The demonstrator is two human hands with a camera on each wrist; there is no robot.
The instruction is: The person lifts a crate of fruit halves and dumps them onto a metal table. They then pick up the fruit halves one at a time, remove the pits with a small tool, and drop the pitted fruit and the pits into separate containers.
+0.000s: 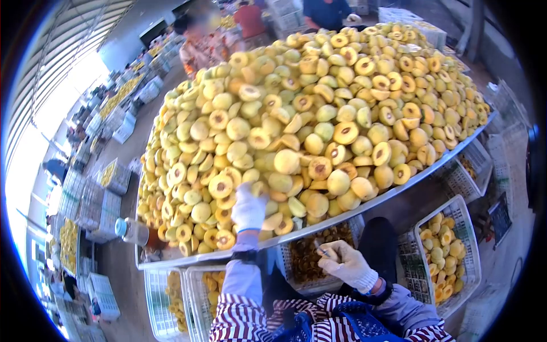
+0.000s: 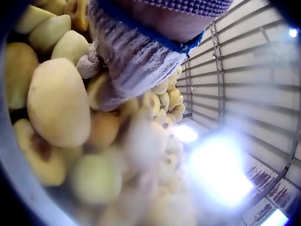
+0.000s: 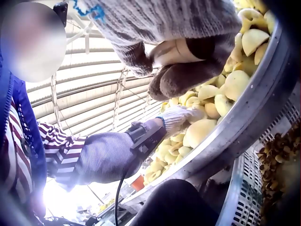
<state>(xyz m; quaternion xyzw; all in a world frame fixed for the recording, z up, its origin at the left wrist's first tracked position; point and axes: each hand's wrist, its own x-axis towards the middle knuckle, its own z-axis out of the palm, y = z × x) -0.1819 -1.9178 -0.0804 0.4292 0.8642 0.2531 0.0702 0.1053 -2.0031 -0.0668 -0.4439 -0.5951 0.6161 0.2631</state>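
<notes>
A large heap of halved yellow fruit (image 1: 319, 131) fills a metal-edged table (image 1: 399, 191). My gloved left hand (image 1: 249, 210) reaches into its near side; in the left wrist view the thumb and fingers of that hand (image 2: 136, 61) stand apart, touching a fruit half (image 2: 95, 89) between them. Beyond the table's front edge, over a crate of dark brown bits (image 1: 319, 245), my gloved right hand (image 1: 350, 267) grips a small tool (image 1: 323, 251). The right wrist view shows the fingers curled round its pale handle (image 3: 176, 52); its working end is unclear.
White crates of fruit stand below the table at left (image 1: 162, 308) and right (image 1: 464, 228). A bottle (image 1: 134, 231) is at the table's left corner. People stand beyond the heap, one in dark blue (image 1: 326, 11). More crates (image 1: 102, 205) line the floor at left.
</notes>
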